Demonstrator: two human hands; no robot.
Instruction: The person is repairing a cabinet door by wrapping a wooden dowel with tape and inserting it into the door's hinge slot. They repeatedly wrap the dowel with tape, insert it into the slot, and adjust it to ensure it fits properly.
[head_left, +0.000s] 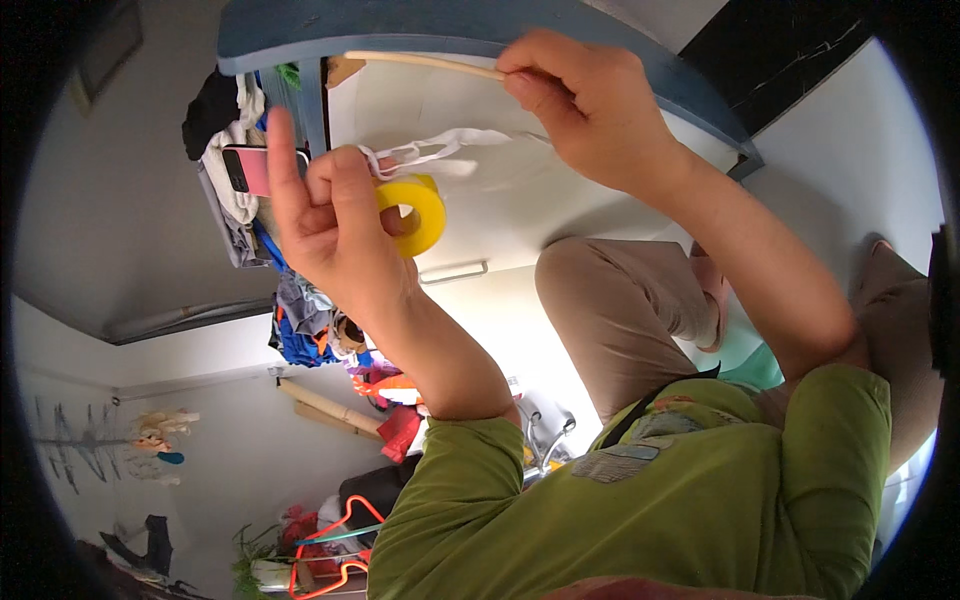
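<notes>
Two hands (335,220) (595,110), slim pale stick (425,62); round yellow ring (431,215)

The yellow ring (431,215) looks like smooth plastic with a soft sheen. Just above it, the thin white strip (480,136) is soft and matt, cloth or paper. Higher above the ring, the slim stick (420,61) looks like pale, smooth wood beside a matt blue-grey rim (420,28). Left of the ring, the pink phone (256,172) is glossy; to its lower right, the green shirt (680,510) is matt, creased cloth.
</notes>
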